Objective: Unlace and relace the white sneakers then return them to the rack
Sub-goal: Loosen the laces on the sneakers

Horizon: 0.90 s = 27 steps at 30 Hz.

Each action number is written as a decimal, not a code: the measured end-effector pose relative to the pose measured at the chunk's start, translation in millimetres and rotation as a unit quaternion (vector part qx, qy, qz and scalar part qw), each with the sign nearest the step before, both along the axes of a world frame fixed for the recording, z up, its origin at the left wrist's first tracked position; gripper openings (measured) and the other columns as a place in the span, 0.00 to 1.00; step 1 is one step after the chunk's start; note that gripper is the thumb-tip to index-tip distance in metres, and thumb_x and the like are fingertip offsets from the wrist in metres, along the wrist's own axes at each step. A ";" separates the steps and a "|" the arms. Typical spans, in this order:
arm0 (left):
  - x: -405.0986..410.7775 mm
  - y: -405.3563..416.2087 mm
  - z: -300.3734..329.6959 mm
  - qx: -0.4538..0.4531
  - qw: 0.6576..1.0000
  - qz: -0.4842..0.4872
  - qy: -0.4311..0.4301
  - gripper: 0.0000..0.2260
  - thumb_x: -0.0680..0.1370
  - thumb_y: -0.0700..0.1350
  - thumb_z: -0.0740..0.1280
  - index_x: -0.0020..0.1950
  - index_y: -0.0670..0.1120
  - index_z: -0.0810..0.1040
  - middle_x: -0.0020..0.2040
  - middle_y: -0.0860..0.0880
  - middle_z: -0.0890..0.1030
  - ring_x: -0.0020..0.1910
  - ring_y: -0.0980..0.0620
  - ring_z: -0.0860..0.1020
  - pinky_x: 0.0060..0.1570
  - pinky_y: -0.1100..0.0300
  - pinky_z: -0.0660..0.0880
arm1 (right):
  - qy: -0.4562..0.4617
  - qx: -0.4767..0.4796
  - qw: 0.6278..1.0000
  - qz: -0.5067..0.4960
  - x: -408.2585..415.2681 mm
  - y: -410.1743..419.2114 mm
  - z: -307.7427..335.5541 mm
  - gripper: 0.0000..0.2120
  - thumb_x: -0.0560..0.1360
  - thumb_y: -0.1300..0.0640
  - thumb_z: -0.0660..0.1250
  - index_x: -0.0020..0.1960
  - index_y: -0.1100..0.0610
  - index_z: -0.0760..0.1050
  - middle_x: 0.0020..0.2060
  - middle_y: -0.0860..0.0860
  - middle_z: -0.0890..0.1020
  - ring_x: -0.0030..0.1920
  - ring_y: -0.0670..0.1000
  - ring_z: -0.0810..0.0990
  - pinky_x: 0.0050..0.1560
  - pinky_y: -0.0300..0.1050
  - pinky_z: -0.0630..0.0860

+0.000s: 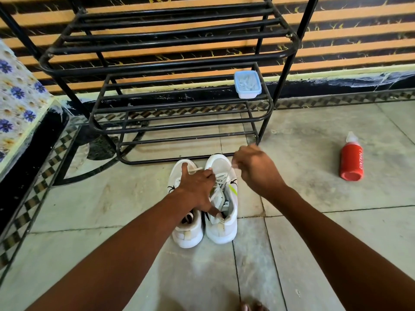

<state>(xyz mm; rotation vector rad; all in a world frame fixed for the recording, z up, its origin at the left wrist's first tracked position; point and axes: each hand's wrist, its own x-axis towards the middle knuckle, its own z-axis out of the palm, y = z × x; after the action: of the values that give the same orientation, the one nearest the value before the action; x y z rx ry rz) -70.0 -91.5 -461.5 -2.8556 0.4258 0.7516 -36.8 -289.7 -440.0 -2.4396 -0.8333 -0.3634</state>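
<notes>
Sneakers (203, 203) are stood side by side on the tiled floor (314, 232), just before the black rack (179, 104).
The right shoe is steadied by the spread left hand (197, 187); a lace (228, 176) is pinched and drawn up by the right hand (253, 169).

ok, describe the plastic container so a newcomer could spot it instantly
Start at the black metal shoe rack against the striped wall. On its middle shelf, at the right end, sits the small clear lidded box. It is the only item on the rack; the red bottle lies on the floor instead.
</notes>
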 end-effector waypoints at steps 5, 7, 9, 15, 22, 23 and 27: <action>1.8 0.4 -1.9 0.005 1.000 -0.003 -0.001 0.59 0.62 0.80 0.68 0.83 0.48 0.56 0.84 0.50 0.52 0.82 0.49 0.55 0.72 0.26 0.39 | 0.260 0.457 0.847 -0.078 -3.9 5.4 35.4 0.05 0.79 0.71 0.62 0.45 0.66 0.72 0.39 0.60 0.79 0.42 0.56 0.85 0.44 0.53 0.83; 1.4 1.1 -2.5 0.007 1.000 -0.003 -0.002 0.60 0.62 0.80 0.68 0.84 0.48 0.55 0.85 0.50 0.51 0.82 0.49 0.54 0.72 0.26 0.38 | 0.326 0.530 0.780 -0.069 -4.2 6.6 38.2 0.06 0.81 0.71 0.59 0.46 0.64 0.70 0.36 0.59 0.75 0.34 0.56 0.81 0.36 0.50 0.81; 1.0 0.6 -2.2 0.008 1.000 -0.002 0.000 0.59 0.63 0.80 0.68 0.84 0.48 0.54 0.85 0.50 0.51 0.83 0.49 0.54 0.72 0.25 0.38 | 0.311 0.460 0.829 -0.064 -1.0 0.6 28.4 0.08 0.80 0.70 0.60 0.44 0.61 0.68 0.32 0.54 0.72 0.30 0.50 0.72 0.31 0.44 0.71; 0.8 -1.7 -1.2 0.015 1.000 0.000 0.000 0.58 0.64 0.79 0.69 0.84 0.48 0.54 0.85 0.49 0.51 0.83 0.48 0.54 0.72 0.26 0.37 | 0.148 -0.162 0.971 0.090 -10.1 -23.6 -21.8 0.10 0.76 0.64 0.65 0.56 0.56 0.79 0.45 0.54 0.84 0.46 0.57 0.81 0.46 0.51 0.78; 1.5 -0.9 -2.1 0.010 1.000 0.005 0.004 0.59 0.63 0.80 0.68 0.84 0.49 0.54 0.85 0.50 0.50 0.83 0.49 0.53 0.72 0.26 0.37 | 0.059 0.118 0.990 -0.051 -5.7 -11.8 11.4 0.11 0.74 0.56 0.70 0.33 0.56 0.78 0.30 0.47 0.79 0.33 0.52 0.76 0.39 0.45 0.75; 1.7 -0.7 -2.1 0.008 1.000 0.007 0.005 0.60 0.63 0.80 0.68 0.84 0.49 0.54 0.85 0.50 0.50 0.83 0.49 0.53 0.72 0.26 0.37 | 0.068 0.145 0.983 -0.090 -4.5 -11.8 17.2 0.11 0.72 0.58 0.73 0.32 0.55 0.76 0.29 0.47 0.78 0.33 0.51 0.76 0.38 0.44 0.75; 1.9 -0.5 -2.3 0.006 1.000 0.006 0.004 0.60 0.62 0.81 0.67 0.84 0.49 0.53 0.85 0.50 0.49 0.83 0.50 0.52 0.73 0.26 0.37 | 0.086 0.123 0.982 -0.115 -14.4 -5.9 21.0 0.18 0.67 0.62 0.78 0.29 0.54 0.69 0.26 0.45 0.71 0.30 0.52 0.72 0.34 0.39 0.66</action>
<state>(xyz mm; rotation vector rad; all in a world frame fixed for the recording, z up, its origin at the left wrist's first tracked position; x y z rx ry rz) -68.1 -92.0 -463.9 -2.8480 0.4041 0.7657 -51.1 -295.6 -419.0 -2.2990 -0.4064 -0.3126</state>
